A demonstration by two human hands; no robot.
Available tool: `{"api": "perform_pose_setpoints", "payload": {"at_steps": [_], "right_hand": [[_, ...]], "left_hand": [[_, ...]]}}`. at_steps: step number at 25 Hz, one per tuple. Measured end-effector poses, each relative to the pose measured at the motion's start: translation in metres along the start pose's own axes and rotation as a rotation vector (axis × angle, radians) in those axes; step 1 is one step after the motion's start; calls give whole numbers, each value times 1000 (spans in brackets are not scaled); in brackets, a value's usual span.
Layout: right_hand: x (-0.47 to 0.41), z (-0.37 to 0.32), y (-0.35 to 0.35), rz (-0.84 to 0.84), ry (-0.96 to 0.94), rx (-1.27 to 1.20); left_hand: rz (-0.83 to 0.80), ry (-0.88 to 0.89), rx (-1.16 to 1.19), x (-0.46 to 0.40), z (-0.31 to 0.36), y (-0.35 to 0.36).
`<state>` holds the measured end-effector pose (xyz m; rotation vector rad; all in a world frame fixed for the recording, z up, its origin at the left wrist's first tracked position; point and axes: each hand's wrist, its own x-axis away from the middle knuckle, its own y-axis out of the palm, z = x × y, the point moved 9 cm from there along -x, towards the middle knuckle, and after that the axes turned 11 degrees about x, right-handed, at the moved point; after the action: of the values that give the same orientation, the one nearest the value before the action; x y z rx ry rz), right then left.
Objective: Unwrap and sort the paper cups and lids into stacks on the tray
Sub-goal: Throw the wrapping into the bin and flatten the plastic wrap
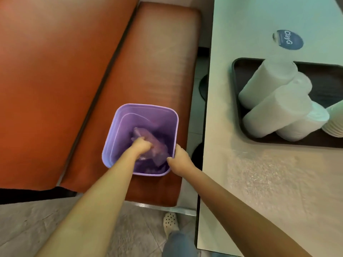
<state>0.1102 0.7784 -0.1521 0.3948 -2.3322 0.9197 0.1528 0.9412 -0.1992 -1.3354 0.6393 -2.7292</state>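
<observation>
Clear plastic wrap (150,145) pushed into square lilac plastic bin (118,127)

Wrap is gripped by left hand (142,145) fingers inside bin; bin's near-right rim is held by right hand (181,157); wrap's long axis runs diagonally.

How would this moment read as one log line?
left hand: pushes plastic wrap into purple bin | right hand: grips rim

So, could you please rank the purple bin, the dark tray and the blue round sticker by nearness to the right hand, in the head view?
From the right hand:
1. Purple bin, gripped at its rim on the bench.
2. Dark tray, on the table.
3. Blue round sticker, beyond the tray.
</observation>
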Motion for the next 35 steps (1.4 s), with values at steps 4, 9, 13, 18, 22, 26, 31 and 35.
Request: {"api": "perform_pose_setpoints", "payload": {"at_steps": [4,9,13,18,22,26,31,35], "right_hand": [[-6,6,3,-6,46,-25],[13,-15,-16,69,-59,-21],[61,-46,-86,301,-292,96],[120,1,-168,587,-390,211],[163,105,-204,708,-311,324],[182,203,-225,663,-93,574],[197,274,-225,513,-72,677],[199,287,-226,518,-117,680]], "left_hand": [[-77,-254,-194,-6,-37,4],[98,22,-194,22,30,-9],[195,373,67,101,100,-12],[-68,622,181,209,122,68],[-34,564,-119,231,90,143],[225,566,-410,247,70,172],[319,569,-439,265,57,204],[259,567,-25,275,57,210]]}}
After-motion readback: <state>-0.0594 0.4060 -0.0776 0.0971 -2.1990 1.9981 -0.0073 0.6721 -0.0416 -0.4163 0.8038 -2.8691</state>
